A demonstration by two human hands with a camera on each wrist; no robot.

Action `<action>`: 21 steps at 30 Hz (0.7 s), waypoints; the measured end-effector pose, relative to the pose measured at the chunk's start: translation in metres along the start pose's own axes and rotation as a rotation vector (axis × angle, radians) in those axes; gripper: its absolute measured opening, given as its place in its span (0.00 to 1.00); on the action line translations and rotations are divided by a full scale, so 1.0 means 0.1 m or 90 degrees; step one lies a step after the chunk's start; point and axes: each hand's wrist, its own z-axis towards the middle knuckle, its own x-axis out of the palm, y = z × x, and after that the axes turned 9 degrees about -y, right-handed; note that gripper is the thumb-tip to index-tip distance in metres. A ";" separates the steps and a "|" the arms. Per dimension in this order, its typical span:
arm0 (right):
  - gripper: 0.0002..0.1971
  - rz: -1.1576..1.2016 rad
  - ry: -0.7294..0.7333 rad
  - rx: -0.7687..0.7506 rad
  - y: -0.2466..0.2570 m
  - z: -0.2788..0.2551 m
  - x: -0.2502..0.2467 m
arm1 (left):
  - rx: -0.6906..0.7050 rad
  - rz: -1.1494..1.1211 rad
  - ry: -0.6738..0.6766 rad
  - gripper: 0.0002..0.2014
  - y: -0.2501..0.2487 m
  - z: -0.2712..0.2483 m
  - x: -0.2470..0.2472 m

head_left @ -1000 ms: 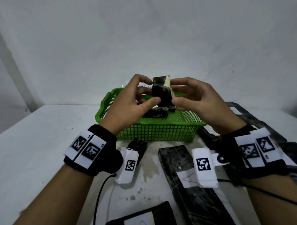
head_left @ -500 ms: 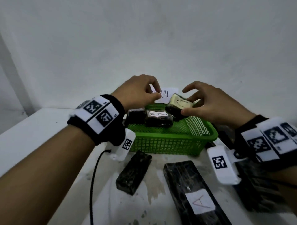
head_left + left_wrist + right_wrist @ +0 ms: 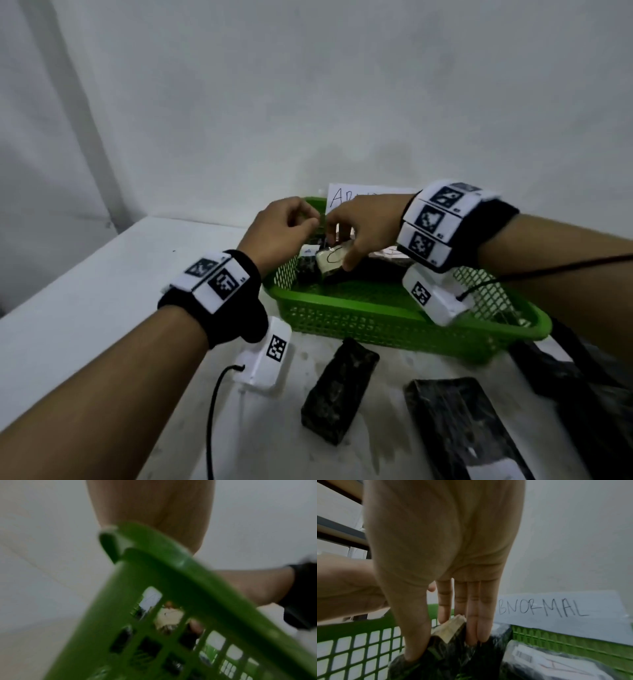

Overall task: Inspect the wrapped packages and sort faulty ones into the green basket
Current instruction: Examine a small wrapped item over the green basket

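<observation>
A small black-wrapped package (image 3: 329, 261) with a torn wrap and a pale face showing sits low inside the green basket (image 3: 376, 306), near its far left corner. My right hand (image 3: 339, 253) pinches it from above. In the right wrist view the thumb (image 3: 415, 649) and the straight fingers (image 3: 479, 632) clamp its two sides, with the pale corner of the package (image 3: 448, 628) between them. My left hand (image 3: 286, 224) hovers over the basket's left rim, fingers loosely curled and holding nothing. The blurred left wrist view shows the basket rim (image 3: 171, 563) close up.
Other wrapped packages (image 3: 539, 660) lie in the basket. A paper sign reading ABNORMAL (image 3: 556, 611) stands behind it by the wall. On the white table in front lie a short black package (image 3: 339, 387), a long one (image 3: 462, 435), and more at the right (image 3: 582, 377).
The left hand let go of the torn package and stayed above the rim. The right hand carried it forward and down into the basket.
</observation>
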 end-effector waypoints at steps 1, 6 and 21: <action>0.21 0.001 -0.002 -0.010 0.01 0.07 0.04 | 0.013 0.000 -0.014 0.03 0.04 -0.02 0.01; 0.21 0.076 0.061 -0.056 -0.03 0.21 0.11 | 0.105 0.039 -0.037 0.08 0.11 -0.10 0.07; 0.14 0.048 0.081 -0.001 0.02 0.37 0.22 | 0.024 0.019 -0.132 0.15 0.12 -0.11 0.06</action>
